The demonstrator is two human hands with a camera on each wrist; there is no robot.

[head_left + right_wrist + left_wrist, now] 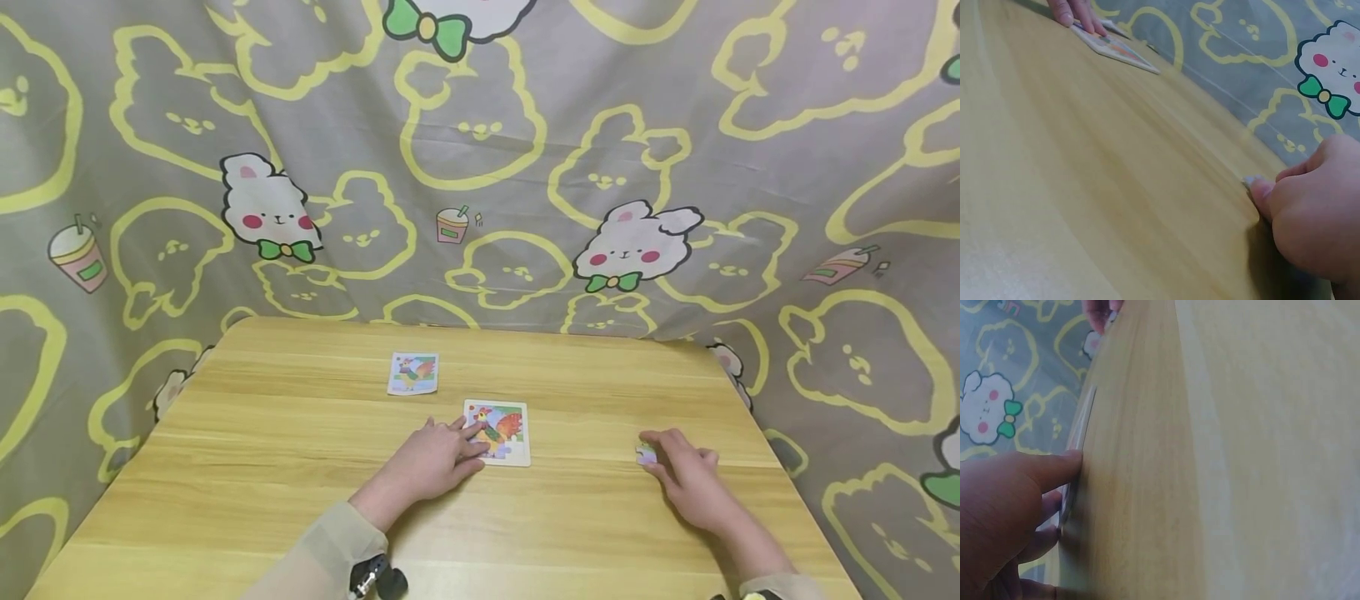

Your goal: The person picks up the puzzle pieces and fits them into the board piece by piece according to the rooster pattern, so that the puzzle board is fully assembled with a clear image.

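Note:
A square jigsaw puzzle (512, 423) with a rooster picture and white border lies flat near the middle of the table. Its lower right part shows a bare white patch. Across its left side rests my left hand (427, 460), fingers spread and touching the surface; they hide part of the picture. Off to the right, my right hand (692, 482) pinches a small jigsaw piece (646, 453) between thumb and fingers, close to the tabletop. In the right wrist view only a pale tip of that piece (1249, 180) shows past the thumb.
A paper card (413, 373) with the same rooster picture lies behind the puzzle, to its left. The wooden table (300, 400) ends at a grey curtain (517, 150) with cartoon prints at the back and sides.

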